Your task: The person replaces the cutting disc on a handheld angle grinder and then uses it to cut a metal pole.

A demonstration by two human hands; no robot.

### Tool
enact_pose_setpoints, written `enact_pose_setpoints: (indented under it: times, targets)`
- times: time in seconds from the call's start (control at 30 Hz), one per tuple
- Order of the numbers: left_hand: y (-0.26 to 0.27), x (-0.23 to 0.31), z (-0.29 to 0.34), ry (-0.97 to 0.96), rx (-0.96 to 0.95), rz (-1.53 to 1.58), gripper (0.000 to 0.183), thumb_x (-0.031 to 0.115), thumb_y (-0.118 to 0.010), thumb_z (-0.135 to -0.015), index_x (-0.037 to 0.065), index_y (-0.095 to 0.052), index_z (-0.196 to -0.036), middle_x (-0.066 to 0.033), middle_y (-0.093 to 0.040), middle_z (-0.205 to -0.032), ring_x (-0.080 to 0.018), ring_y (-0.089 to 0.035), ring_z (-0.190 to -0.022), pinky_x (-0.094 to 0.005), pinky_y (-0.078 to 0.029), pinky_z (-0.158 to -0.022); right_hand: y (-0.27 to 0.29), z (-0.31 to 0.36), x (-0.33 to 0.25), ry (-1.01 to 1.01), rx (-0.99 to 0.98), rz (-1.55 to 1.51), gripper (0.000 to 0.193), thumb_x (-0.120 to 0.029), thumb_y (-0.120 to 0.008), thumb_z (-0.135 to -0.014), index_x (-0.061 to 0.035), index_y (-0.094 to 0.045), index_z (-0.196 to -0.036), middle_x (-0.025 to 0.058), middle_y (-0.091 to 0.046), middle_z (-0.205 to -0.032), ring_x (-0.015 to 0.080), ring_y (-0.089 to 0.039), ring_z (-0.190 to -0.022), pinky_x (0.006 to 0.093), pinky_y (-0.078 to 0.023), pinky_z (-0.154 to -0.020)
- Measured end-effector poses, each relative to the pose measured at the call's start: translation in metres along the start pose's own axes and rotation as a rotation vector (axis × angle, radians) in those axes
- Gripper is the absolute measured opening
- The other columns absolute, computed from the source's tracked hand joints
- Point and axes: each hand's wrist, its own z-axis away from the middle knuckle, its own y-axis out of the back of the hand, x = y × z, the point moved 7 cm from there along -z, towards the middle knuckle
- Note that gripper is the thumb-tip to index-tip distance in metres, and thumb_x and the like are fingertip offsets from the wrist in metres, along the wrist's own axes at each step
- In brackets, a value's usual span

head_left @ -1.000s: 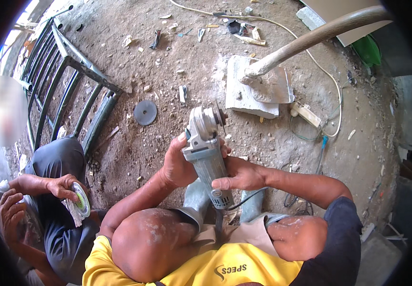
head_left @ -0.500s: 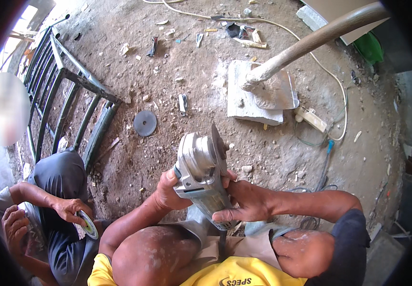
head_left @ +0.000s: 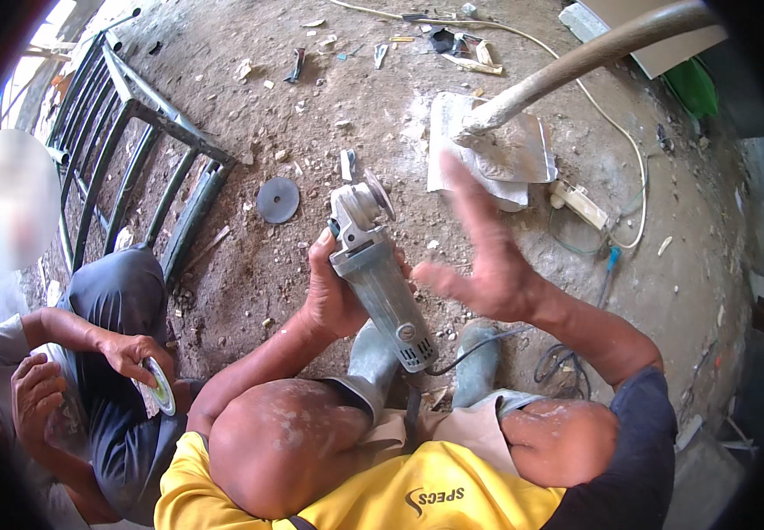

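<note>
My left hand (head_left: 330, 296) is wrapped round the body of a grey-green angle grinder (head_left: 388, 296), held over my boots with its metal head pointing away from me. A thin disc (head_left: 381, 196) sits on the head's right side. To the right of the grinder, my right hand (head_left: 488, 269) is raised with fingers spread, holding nothing and partly smeared by motion. Its thumb comes close to the grinder body. A loose dark disc (head_left: 277, 200) lies on the dirt beyond my left hand. At the left, another person's hand (head_left: 130, 356) holds a disc with a yellow-green face (head_left: 163, 389).
A dark green metal frame (head_left: 165, 132) lies at the far left, beside the seated person. Ahead right, a wooden pole (head_left: 594, 66) stands on a pale block (head_left: 439, 132). A white extension socket (head_left: 581, 205) and cables (head_left: 636, 212) lie nearby. Debris litters the dirt.
My right hand has let go of the grinder and swung up and to the right, fingers spread. The grinder, now in my left hand alone, has turned, its head shifting slightly farther away.
</note>
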Motion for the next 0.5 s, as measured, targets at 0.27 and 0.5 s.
enact_pose_setpoints:
  times: [0.27,0.5]
  targets:
    - [-0.014,-0.001,0.003,-0.026,-0.074,-0.064,0.080,0.071,-0.061,-0.076,0.014,-0.052,-0.131,-0.0114,-0.064,-0.108,-0.0264,-0.063,-0.101,-0.0438,-0.052,-0.091,-0.017,0.014,0.008,-0.168,-0.065,-0.462,0.088,-0.045,-0.069,-0.088,0.0076,-0.031,-0.148,0.0319,-0.020,-0.155,0.0398,-0.018,-0.148,0.0464,-0.016,-0.120]
    - [-0.009,-0.003,0.000,-0.044,-0.057,-0.089,0.085,0.075,-0.059,-0.075,0.006,-0.056,-0.126,-0.0119,-0.063,-0.115,-0.0265,-0.062,-0.104,-0.0445,-0.051,-0.091,-0.023,0.021,0.012,-0.110,-0.084,-0.363,0.081,-0.042,-0.068,-0.089,-0.0006,-0.034,-0.150,0.0286,-0.022,-0.156,0.0398,-0.019,-0.147,0.0458,-0.017,-0.120]
